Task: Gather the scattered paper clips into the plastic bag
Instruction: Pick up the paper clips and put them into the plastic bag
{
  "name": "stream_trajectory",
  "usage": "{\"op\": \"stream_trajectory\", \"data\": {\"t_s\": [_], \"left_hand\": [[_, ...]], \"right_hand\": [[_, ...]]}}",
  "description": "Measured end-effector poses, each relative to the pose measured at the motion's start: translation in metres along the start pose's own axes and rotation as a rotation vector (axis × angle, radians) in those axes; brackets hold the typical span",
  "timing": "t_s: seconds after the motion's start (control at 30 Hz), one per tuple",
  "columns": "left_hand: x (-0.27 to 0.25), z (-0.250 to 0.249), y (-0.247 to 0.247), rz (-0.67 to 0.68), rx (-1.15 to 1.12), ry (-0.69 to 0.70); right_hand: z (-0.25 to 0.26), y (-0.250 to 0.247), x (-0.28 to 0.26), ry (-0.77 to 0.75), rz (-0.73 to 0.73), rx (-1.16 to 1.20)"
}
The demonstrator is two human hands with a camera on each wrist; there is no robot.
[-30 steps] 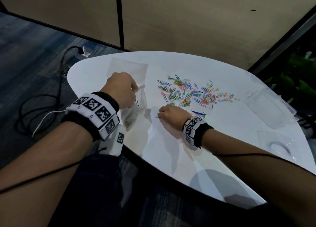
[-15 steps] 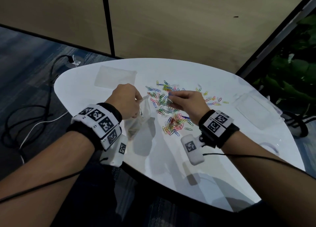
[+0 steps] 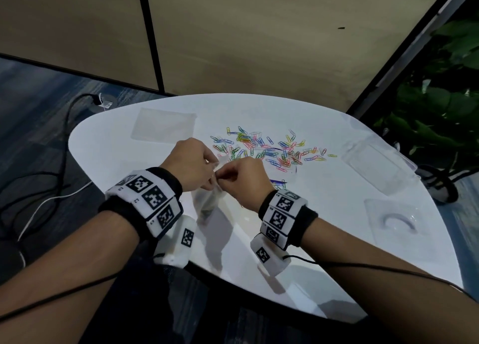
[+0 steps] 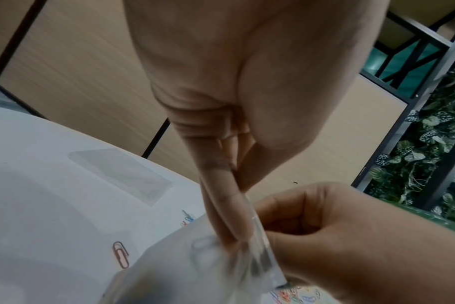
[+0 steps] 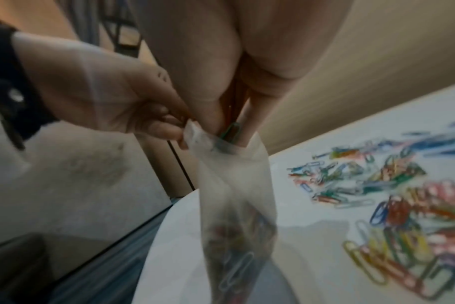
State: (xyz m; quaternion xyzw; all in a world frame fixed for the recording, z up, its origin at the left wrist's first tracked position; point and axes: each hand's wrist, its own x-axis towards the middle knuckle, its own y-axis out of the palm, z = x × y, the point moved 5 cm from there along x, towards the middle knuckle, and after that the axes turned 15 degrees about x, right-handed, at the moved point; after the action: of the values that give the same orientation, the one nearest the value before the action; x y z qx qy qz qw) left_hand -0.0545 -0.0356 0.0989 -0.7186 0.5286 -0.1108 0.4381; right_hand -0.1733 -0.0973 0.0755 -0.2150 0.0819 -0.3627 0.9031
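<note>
A small clear plastic bag (image 3: 207, 201) hangs over the white table (image 3: 337, 240) with several coloured paper clips in its bottom (image 5: 234, 257). My left hand (image 3: 207, 170) pinches the bag's rim (image 4: 257, 236) between thumb and fingers. My right hand (image 3: 225, 179) is at the bag's mouth, its fingertips (image 5: 208, 117) pinching a green paper clip (image 5: 230, 130) that dips into the opening. Beyond both hands, many coloured paper clips (image 3: 272, 149) lie scattered on the table. One orange clip (image 4: 121, 255) lies apart near the bag.
A flat empty bag (image 3: 163, 124) lies at the table's far left. Two clear plastic packs (image 3: 375, 162) (image 3: 396, 221) lie at the right. Cables (image 3: 51, 162) run over the floor at left and a plant (image 3: 440, 110) stands at right. The table's near edge is close to my wrists.
My right hand left the table by the clip pile, lifted, and came left to the bag's mouth holding a clip. The left hand kept holding the bag up.
</note>
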Motion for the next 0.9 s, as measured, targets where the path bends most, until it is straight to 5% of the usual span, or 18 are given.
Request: {"op": "stream_trajectory", "data": {"t_s": [0.2, 0.37, 0.5, 0.6, 0.9], "left_hand": [[0.004, 0.003, 0.001, -0.017, 0.049, -0.001], [0.008, 0.011, -0.006, -0.062, 0.086, -0.035], [0.009, 0.016, -0.008, -0.053, 0.091, -0.057], [0.008, 0.018, -0.01, -0.059, 0.093, -0.063], [0.008, 0.016, -0.012, -0.058, 0.127, -0.062]], "right_hand": [[0.006, 0.005, 0.004, -0.013, 0.195, -0.093], [-0.009, -0.04, 0.016, 0.149, -0.08, 0.301], [-0.074, -0.083, 0.008, 0.448, 0.104, -0.456], [-0.12, -0.086, -0.016, 0.656, 0.258, -0.647], [-0.136, -0.019, -0.015, 0.159, 0.317, -0.794]]}}
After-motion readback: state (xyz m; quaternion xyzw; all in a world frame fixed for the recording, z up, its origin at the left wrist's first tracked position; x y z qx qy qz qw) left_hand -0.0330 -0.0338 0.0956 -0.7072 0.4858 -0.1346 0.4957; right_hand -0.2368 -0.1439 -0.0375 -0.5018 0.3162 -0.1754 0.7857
